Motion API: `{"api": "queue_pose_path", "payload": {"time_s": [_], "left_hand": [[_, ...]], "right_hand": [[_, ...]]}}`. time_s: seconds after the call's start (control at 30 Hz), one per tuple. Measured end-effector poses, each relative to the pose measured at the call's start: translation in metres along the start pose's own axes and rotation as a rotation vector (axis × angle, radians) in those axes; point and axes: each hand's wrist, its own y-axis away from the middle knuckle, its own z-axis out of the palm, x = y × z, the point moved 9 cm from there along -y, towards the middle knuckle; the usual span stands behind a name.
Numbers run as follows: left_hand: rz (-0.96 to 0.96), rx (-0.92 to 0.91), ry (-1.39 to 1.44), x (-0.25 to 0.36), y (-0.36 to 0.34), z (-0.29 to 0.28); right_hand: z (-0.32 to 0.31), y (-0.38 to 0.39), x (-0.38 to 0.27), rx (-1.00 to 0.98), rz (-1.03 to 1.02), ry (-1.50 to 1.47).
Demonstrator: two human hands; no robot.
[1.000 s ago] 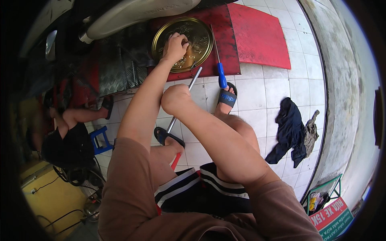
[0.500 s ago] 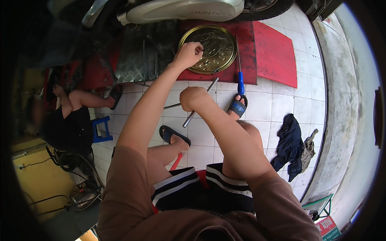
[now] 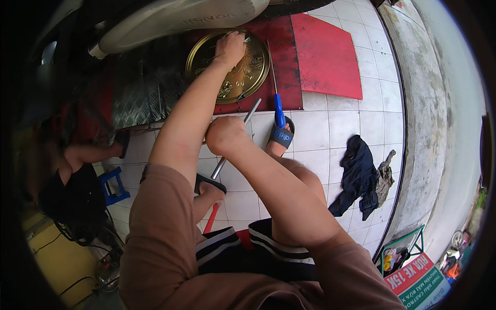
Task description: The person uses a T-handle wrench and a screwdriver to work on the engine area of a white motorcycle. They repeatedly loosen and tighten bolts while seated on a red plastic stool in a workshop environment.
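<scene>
My left hand (image 3: 230,47) reaches out over a round brass-coloured tray (image 3: 227,67) that holds small metal parts, its fingers pinched on something small at the tray's far edge. My right hand (image 3: 223,135) is closed in a fist above the floor tiles, close to a long steel bar (image 3: 247,116) that lies slanted under it; whether it grips the bar I cannot tell. A screwdriver with a blue handle (image 3: 279,109) lies beside the tray on a red mat (image 3: 325,57).
A white vehicle body (image 3: 175,18) stands over a checker-plate ramp (image 3: 139,88) at the top. Dark rags (image 3: 361,175) lie on the tiles to the right, by a concrete kerb. Another person (image 3: 72,181) sits at left near a blue stool (image 3: 111,183).
My left hand has stretched further across the brass tray to its far edge. My right fist has stayed near the steel bar. The view has shifted slightly.
</scene>
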Motion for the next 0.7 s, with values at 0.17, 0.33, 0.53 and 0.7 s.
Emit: {"api": "queue_pose_path", "payload": {"time_s": [0.17,0.33,0.53,0.7], "left_hand": [[0.035,-0.016,0.009,-0.006,0.037,-0.04],[-0.316,0.122,0.498,-0.085,0.16,-0.147],[-0.778,0.706,1.109,-0.165,0.347,-0.225],[-0.889,0.986,1.504,-0.191,0.364,-0.226]], "right_hand": [[-0.007,0.009,0.006,0.013,-0.033,0.067],[-0.016,0.006,0.001,0.027,-0.088,0.104],[-0.061,0.015,-0.017,0.521,-0.189,-0.105],[-0.086,0.036,-0.053,0.868,-0.353,-0.238]]}}
